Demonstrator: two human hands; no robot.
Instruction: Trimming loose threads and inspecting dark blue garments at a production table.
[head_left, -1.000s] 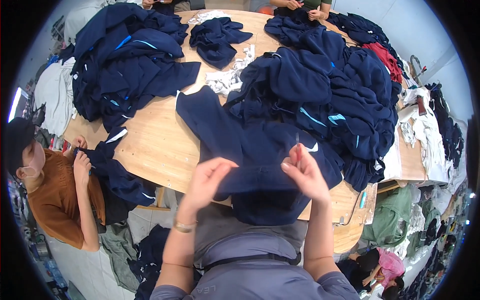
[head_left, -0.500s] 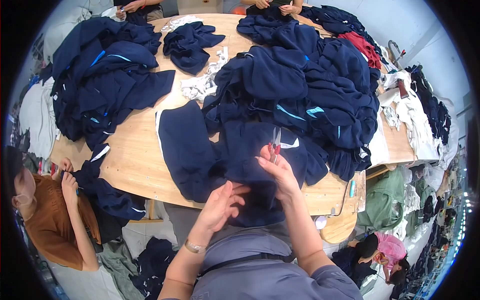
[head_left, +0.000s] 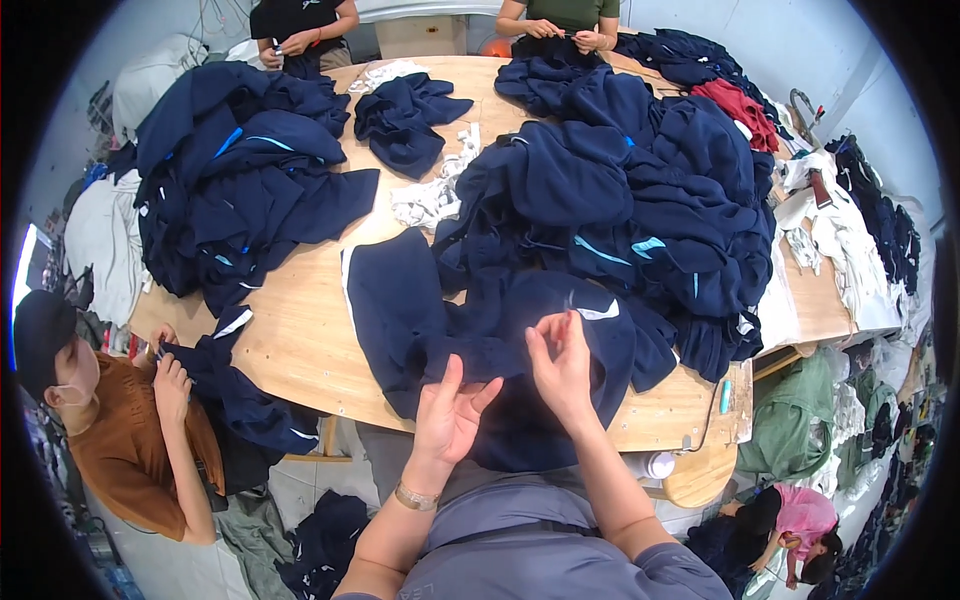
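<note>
A navy garment (head_left: 395, 310) with white trim lies at the table's near edge, and part of it hangs over toward my lap. Just above its near part is my left hand (head_left: 450, 415), palm turned up, thumb and fingers apart, with nothing gripped that I can see. Small scissors (head_left: 565, 322) with red handles are held in my right hand (head_left: 562, 370), over the middle of the same garment; motion blurs their blades. Whether my left fingertips touch the cloth, I cannot tell.
Large heaps of navy garments stand at the right (head_left: 670, 190) and left (head_left: 240, 180) of the wooden table (head_left: 290, 340). White strips (head_left: 425, 205) lie between them. A person in brown (head_left: 130, 440) handles navy cloth at the left; two people work at the far edge.
The view has tilted up and shifted left. My left hand has turned its palm up and spread its fingers. My right hand, still holding the scissors, has turned and come closer to the left.
</note>
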